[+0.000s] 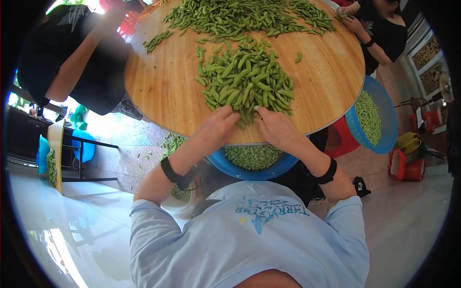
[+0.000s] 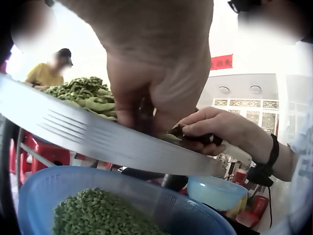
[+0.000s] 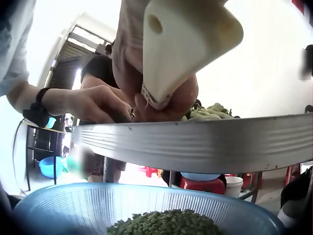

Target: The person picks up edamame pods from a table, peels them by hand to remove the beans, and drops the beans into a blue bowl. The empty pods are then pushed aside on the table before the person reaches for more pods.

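On the round wooden table [image 1: 163, 91], a heap of green soybean pods [image 1: 245, 79] lies in front of me. My left hand [image 1: 216, 127] is at the heap's near edge, its curled fingers pinching at a pod [image 1: 246, 117]. Close beside it, my right hand [image 1: 278, 127] grips a tool with a cream-white handle [image 3: 188, 41] that has a hole near its end. The tool's working end is hidden by the hand. Under the table edge, a blue perforated basket [image 3: 93, 200] holds shelled green beans [image 1: 254, 157].
A larger pile of pods [image 1: 240, 17] covers the table's far side. To the right stands a blue basin [image 1: 391, 120] of shelled beans, by a red stool [image 1: 342, 139]. Other people sit at left and far right. A pale bucket [image 1: 177, 204] is beside my left elbow.
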The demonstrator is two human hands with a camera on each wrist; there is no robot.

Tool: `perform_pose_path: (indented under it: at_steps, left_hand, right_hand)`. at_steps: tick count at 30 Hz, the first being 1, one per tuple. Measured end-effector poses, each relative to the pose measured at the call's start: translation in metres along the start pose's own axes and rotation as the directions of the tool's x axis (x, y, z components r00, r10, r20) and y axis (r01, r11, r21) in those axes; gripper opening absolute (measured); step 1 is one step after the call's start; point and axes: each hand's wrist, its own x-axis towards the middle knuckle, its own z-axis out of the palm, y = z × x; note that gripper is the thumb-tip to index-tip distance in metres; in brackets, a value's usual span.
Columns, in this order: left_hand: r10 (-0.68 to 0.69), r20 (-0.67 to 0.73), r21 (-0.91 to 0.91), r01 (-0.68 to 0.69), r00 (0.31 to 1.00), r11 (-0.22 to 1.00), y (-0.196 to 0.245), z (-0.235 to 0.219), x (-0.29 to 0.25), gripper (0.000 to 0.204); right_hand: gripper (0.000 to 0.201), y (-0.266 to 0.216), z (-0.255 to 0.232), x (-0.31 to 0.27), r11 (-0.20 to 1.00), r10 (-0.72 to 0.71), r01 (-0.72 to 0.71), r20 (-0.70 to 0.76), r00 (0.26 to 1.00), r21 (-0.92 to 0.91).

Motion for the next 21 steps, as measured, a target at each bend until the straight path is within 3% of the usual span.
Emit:
perform_pose_path:
  at_steps: [2, 4, 8, 10, 11, 12, 13, 14, 16, 18, 20, 21]
  left_hand:
    - [-0.021, 0.009, -0.043, 0.022, 1.0, 0.999, -0.009, 0.002, 0.01, 0.026]
    - [0.022, -0.128, 0.04, -0.016, 0.992, 0.999, -0.012, 0.002, 0.018, 0.024]
    - [0.025, -0.291, 0.058, -0.008, 0.957, 0.998, -0.018, 0.004, 0.024, 0.021]
    - [-0.15, -0.284, -0.189, 0.098, 0.947, 0.977, -0.007, 0.004, 0.016, 0.014]
    - [-0.156, -0.282, -0.195, 0.102, 0.947, 0.975, 0.0, 0.004, 0.011, 0.014]
    - [-0.363, -0.103, -0.582, 0.24, 0.926, 0.777, 0.01, 0.005, 0.005, 0.016]
    - [-0.467, 0.146, -0.832, 0.363, 0.872, 0.419, 0.019, 0.005, 0.0, 0.019]
    - [-0.461, 0.15, -0.832, 0.364, 0.874, 0.419, 0.03, 0.005, -0.003, 0.019]
    - [-0.505, 0.32, -0.907, 0.414, 0.802, 0.082, 0.049, 0.008, -0.007, 0.022]
    - [-0.432, 0.313, -0.92, 0.382, 0.846, 0.082, 0.053, 0.014, -0.01, 0.021]
    - [-0.35, 0.26, -0.943, 0.314, 0.9, 0.108, 0.056, 0.018, -0.012, 0.019]
    - [-0.353, 0.26, -0.943, 0.315, 0.899, 0.106, 0.055, 0.019, -0.012, 0.019]
  right_hand:
    - [0.03, 0.006, -0.002, 0.013, 1.0, 0.009, -0.009, -0.014, 1.0, -0.008]
    - [0.031, 0.018, 0.002, 0.025, 0.999, -0.05, 0.053, -0.179, 0.983, 0.008]
    - [0.033, 0.024, 0.0, 0.022, 0.993, -0.028, 0.053, -0.24, 0.97, 0.102]
    - [0.036, 0.019, -0.003, 0.001, 0.937, -0.183, 0.253, -0.278, 0.943, 0.24]
    - [0.036, 0.012, -0.007, -0.01, 0.938, -0.18, 0.248, -0.272, 0.945, 0.241]
    - [0.038, 0.003, -0.011, -0.023, 0.831, -0.038, 0.09, -0.105, 0.994, 0.548]
    - [0.039, -0.003, -0.012, -0.034, 0.625, 0.053, -0.108, 0.096, 0.994, 0.773]
    - [0.039, -0.004, -0.007, -0.042, 0.625, 0.059, -0.11, 0.093, 0.994, 0.773]
    - [0.042, -0.007, 0.002, -0.054, 0.361, 0.012, -0.119, 0.123, 0.992, 0.925]
    - [0.044, -0.007, 0.009, -0.06, 0.337, 0.016, -0.116, 0.118, 0.993, 0.934]
    - [0.045, -0.003, 0.014, -0.063, 0.149, -0.004, -0.146, 0.148, 0.989, 0.978]
    - [0.045, -0.004, 0.015, -0.065, 0.148, -0.006, -0.149, 0.151, 0.988, 0.978]
